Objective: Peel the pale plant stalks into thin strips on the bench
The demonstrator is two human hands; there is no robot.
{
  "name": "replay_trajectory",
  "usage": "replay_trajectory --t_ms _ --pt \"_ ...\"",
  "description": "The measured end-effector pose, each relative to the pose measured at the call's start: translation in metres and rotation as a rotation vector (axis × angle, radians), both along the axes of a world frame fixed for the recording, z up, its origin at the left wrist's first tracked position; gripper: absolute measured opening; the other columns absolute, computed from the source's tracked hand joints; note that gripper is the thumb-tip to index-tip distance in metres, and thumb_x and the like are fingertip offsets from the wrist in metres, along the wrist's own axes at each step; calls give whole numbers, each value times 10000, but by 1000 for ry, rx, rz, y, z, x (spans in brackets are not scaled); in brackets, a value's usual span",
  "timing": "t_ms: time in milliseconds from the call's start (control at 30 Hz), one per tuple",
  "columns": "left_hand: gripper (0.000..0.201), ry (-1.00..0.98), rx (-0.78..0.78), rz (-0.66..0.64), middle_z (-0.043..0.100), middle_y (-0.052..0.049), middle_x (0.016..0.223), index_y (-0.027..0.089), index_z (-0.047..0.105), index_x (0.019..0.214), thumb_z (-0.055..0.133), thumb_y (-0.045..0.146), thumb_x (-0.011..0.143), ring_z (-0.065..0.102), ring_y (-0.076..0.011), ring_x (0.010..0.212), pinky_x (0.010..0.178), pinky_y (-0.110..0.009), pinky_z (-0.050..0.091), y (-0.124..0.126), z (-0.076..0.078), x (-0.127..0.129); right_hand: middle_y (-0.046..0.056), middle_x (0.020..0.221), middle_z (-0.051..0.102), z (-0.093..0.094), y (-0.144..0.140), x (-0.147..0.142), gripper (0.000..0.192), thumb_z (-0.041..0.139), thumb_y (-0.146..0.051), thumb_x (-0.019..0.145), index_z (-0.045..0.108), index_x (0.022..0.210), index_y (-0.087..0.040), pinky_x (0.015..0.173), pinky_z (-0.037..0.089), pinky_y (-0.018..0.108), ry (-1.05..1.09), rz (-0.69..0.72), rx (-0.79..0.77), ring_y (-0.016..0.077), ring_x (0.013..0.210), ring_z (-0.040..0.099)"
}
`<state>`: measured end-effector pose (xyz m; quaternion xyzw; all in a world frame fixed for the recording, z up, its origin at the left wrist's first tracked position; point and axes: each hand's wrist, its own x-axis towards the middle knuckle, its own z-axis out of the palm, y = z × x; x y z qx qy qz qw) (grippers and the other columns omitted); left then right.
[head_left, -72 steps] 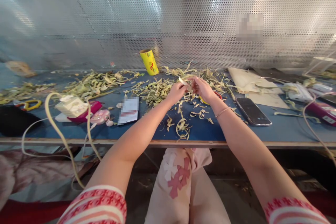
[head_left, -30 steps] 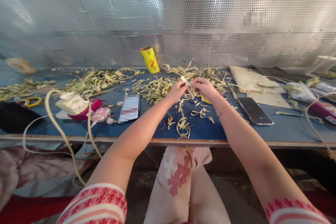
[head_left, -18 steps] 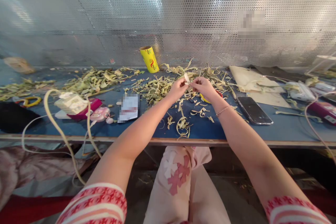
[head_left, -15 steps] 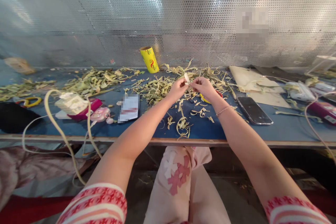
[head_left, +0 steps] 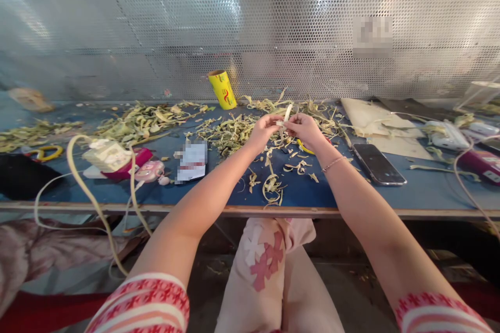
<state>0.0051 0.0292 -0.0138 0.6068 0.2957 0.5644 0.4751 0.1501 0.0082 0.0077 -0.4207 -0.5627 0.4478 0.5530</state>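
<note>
Just above the middle of the blue-topped bench [head_left: 351, 192], the left hand [head_left: 264, 131] and the right hand [head_left: 305, 129] meet fingertip to fingertip, both pinched shut on a pale, slender plant stalk [head_left: 286, 114] whose tip sticks up between them. The stalk looks smooth and cream-coloured, narrow like a peeled shoot. A thin bracelet [head_left: 333, 164] circles the right wrist.

Beneath and behind the hands lies a loose heap of curled, fibrous yellow-green peelings [head_left: 230, 132], stringy and dry-looking, with a few coiled strips [head_left: 272, 186] nearer the bench edge. Behind the heap, against the perforated metal back wall [head_left: 250, 26], a yellow cylindrical roll [head_left: 222, 89] stands tilted. To the right of the hands a dark, glossy smartphone [head_left: 377, 164] lies flat, with pale sheets of cardboard [head_left: 371, 122] behind it. To the left of the hands sit a small white card [head_left: 191, 160], a pink rounded gadget [head_left: 149, 171] and a boxy cream-coloured charger on a magenta case [head_left: 107, 156], from which a thick pale cable [head_left: 84, 187] loops over the bench edge. Nothing stands between the hands and the stalk.
</note>
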Motion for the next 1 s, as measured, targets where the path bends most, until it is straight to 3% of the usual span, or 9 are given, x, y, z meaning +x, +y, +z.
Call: replay_trajectory --t_ms 233,467,767,1000 --pt "288 -175 -147 36 635 -12 823 154 604 848 743 102 601 593 -112 802 858 -290 459 -1 1 2 -79 671 553 0 -1 -2 337 713 -186 715 444 916 -212 586 503 217 90 -19 -36 57 537 558" --pt "279 -350 -233 -10 642 7 730 135 622 784 742 23 559 596 -96 723 855 -295 449 2 0 4 -72 733 517 -3 2 -3 249 608 -162 760 432 924 -225 637 533 254 57 -41 11 60 553 559" --pt "115 -417 -324 -34 655 -15 666 105 671 697 653 -3 666 594 -88 676 820 -269 440 2 0 5 -47 801 510 -5 6 -1 235 570 -150 759 419 920 -229 632 552 278 -25 -97 73 72 551 573" --pt "105 -365 -419 -61 617 10 616 137 638 750 593 42 743 556 -64 569 635 -226 424 -4 0 6 -43 814 516 -8 9 1 251 564 -147 745 420 930 -235 637 560 295 -78 -83 104 82 555 575"
